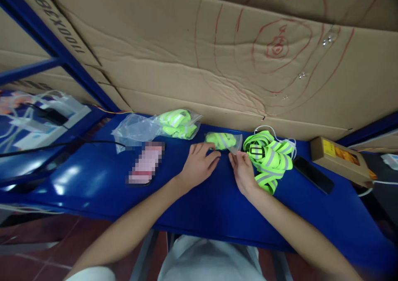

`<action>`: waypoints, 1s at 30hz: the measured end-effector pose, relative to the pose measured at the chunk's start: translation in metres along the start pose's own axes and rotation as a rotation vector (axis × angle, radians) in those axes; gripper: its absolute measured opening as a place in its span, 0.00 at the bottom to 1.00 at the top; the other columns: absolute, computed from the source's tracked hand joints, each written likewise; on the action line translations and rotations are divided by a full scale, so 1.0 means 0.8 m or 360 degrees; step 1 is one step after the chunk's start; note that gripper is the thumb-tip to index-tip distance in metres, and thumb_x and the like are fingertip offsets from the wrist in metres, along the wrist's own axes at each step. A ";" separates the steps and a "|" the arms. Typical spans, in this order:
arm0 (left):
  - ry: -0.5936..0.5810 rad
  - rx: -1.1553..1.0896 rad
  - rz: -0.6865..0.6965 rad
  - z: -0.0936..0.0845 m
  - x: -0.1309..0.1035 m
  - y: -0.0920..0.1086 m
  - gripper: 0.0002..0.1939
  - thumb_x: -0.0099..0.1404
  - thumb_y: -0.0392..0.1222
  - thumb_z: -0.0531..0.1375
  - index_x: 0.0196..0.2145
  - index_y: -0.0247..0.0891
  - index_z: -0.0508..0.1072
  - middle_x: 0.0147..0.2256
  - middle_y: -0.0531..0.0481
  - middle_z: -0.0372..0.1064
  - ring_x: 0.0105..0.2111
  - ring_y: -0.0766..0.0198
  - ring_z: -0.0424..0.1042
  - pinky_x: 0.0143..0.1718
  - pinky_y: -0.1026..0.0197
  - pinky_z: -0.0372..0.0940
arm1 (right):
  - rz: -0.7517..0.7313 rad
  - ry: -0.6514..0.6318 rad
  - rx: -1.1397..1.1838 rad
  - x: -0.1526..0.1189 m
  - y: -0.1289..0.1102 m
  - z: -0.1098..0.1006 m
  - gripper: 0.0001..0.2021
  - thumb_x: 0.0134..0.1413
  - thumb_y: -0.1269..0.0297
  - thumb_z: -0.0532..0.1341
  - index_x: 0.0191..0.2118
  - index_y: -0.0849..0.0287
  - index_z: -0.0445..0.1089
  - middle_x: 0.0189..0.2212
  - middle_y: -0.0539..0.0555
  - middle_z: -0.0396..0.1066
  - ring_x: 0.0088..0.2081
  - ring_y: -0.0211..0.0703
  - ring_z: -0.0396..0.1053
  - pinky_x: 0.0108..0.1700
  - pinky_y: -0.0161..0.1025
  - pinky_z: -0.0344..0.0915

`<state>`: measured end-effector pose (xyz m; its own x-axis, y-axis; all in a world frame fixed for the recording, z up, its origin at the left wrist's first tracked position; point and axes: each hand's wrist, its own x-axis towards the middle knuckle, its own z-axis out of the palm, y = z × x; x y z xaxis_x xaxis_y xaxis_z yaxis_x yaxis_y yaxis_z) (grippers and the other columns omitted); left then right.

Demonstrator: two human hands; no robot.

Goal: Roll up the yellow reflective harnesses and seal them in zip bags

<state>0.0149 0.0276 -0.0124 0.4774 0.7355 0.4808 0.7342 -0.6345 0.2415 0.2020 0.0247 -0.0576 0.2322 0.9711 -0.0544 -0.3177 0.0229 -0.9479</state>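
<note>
A small clear plastic bag [235, 143] holds a folded neon-yellow reflective strap [221, 140] and lies in front of me. My right hand [244, 171] pinches the near right corner of this bag between thumb and fingers. At the bag's left end, my left hand [199, 165] rests with fingers bent and the thumb apart, the fingertips at its edge. Right beside my right hand lies a loose pile of neon-yellow straps [273, 158] with grey reflective stripes and a buckle [256, 151].
Another bag with neon straps [178, 123] and an empty-looking clear bag [135, 128] lie at the back left. A blurred-out phone [146, 163] is on the blue table [199, 210]. To the right are a black phone [313, 174] and a cardboard box [340, 158]. Cardboard [155, 65] walls the back.
</note>
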 end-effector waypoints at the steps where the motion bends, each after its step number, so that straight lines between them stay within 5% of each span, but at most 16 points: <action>1: -0.0063 0.0013 0.0066 0.007 -0.002 0.001 0.13 0.74 0.42 0.55 0.48 0.40 0.78 0.50 0.39 0.72 0.50 0.49 0.70 0.52 0.47 0.63 | -0.0003 -0.0022 -0.0061 0.000 0.005 0.005 0.21 0.58 0.39 0.64 0.40 0.52 0.64 0.47 0.51 0.75 0.57 0.44 0.72 0.70 0.54 0.61; 5: -0.0337 0.0002 0.0153 0.030 -0.009 -0.005 0.20 0.75 0.48 0.54 0.60 0.39 0.71 0.57 0.36 0.68 0.56 0.46 0.69 0.53 0.45 0.64 | 0.0007 -0.0261 -0.0306 -0.013 -0.006 -0.003 0.23 0.64 0.42 0.60 0.55 0.52 0.68 0.55 0.55 0.74 0.57 0.46 0.73 0.66 0.54 0.66; 9: -0.0352 0.0028 0.0039 0.040 0.001 -0.017 0.29 0.74 0.55 0.55 0.66 0.37 0.64 0.65 0.33 0.61 0.65 0.40 0.60 0.60 0.38 0.58 | -0.0122 -0.0541 -0.0658 -0.037 -0.055 -0.060 0.16 0.66 0.53 0.62 0.54 0.52 0.74 0.54 0.57 0.76 0.54 0.51 0.75 0.62 0.55 0.69; 12: -0.0268 0.0058 -0.0051 0.039 0.019 -0.018 0.21 0.74 0.49 0.56 0.56 0.33 0.73 0.59 0.31 0.67 0.61 0.39 0.65 0.59 0.38 0.59 | -0.1089 -0.0748 -0.1638 -0.041 -0.093 -0.114 0.16 0.68 0.66 0.59 0.57 0.47 0.73 0.57 0.56 0.74 0.60 0.53 0.70 0.65 0.57 0.63; 14: -0.0256 0.0039 -0.0041 0.038 0.032 -0.008 0.14 0.74 0.44 0.55 0.47 0.33 0.77 0.51 0.35 0.73 0.53 0.44 0.72 0.53 0.44 0.64 | -0.1397 -0.0561 -0.2034 -0.033 -0.113 -0.144 0.17 0.67 0.65 0.61 0.59 0.48 0.71 0.58 0.59 0.72 0.61 0.57 0.68 0.64 0.59 0.61; 17: -0.0277 -0.0015 0.0077 0.038 0.046 0.022 0.14 0.75 0.39 0.52 0.40 0.35 0.77 0.41 0.41 0.75 0.42 0.53 0.75 0.47 0.51 0.67 | -0.1292 -0.0253 -0.2304 -0.009 -0.128 -0.174 0.29 0.65 0.52 0.63 0.67 0.53 0.61 0.64 0.64 0.65 0.65 0.64 0.62 0.64 0.63 0.57; 19: -0.0308 -0.0066 0.0223 0.040 0.053 0.046 0.13 0.75 0.39 0.52 0.43 0.37 0.77 0.43 0.43 0.75 0.42 0.56 0.75 0.47 0.54 0.67 | -0.1149 -0.0323 -0.2324 0.005 -0.129 -0.187 0.35 0.64 0.46 0.62 0.70 0.53 0.54 0.67 0.65 0.61 0.67 0.65 0.59 0.64 0.63 0.56; 21: -0.0314 -0.0106 0.0453 0.046 0.063 0.068 0.14 0.74 0.39 0.54 0.53 0.39 0.74 0.52 0.42 0.73 0.50 0.55 0.74 0.52 0.54 0.66 | -0.1082 -0.0436 -0.2255 0.011 -0.125 -0.196 0.33 0.67 0.47 0.59 0.71 0.53 0.53 0.67 0.63 0.61 0.67 0.62 0.59 0.65 0.62 0.57; 25: -0.0259 -0.0114 0.0780 0.070 0.096 0.095 0.37 0.67 0.41 0.65 0.70 0.42 0.58 0.69 0.35 0.54 0.69 0.42 0.55 0.65 0.42 0.54 | -0.1047 -0.0408 -0.1978 0.005 -0.118 -0.203 0.21 0.73 0.56 0.50 0.67 0.52 0.61 0.62 0.61 0.67 0.65 0.55 0.64 0.66 0.57 0.60; 28: -0.0325 -0.0157 0.0785 0.094 0.123 0.105 0.49 0.61 0.47 0.70 0.73 0.44 0.50 0.68 0.33 0.56 0.68 0.40 0.56 0.65 0.40 0.53 | -0.1063 -0.0185 -0.1719 -0.002 -0.119 -0.204 0.20 0.74 0.57 0.49 0.63 0.53 0.65 0.60 0.61 0.68 0.62 0.55 0.67 0.64 0.57 0.63; 30: -0.0397 -0.0184 0.0762 0.107 0.135 0.109 0.47 0.62 0.50 0.70 0.72 0.44 0.53 0.62 0.35 0.64 0.62 0.42 0.65 0.62 0.42 0.57 | -0.1046 -0.0058 -0.1554 -0.004 -0.121 -0.204 0.19 0.73 0.56 0.51 0.62 0.52 0.67 0.59 0.61 0.68 0.56 0.54 0.72 0.60 0.55 0.69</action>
<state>0.1720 0.0722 -0.0114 0.8552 0.3837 0.3484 0.3562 -0.9235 0.1426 0.3819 -0.0194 -0.0169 0.0578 0.8470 0.5284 0.6956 0.3454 -0.6299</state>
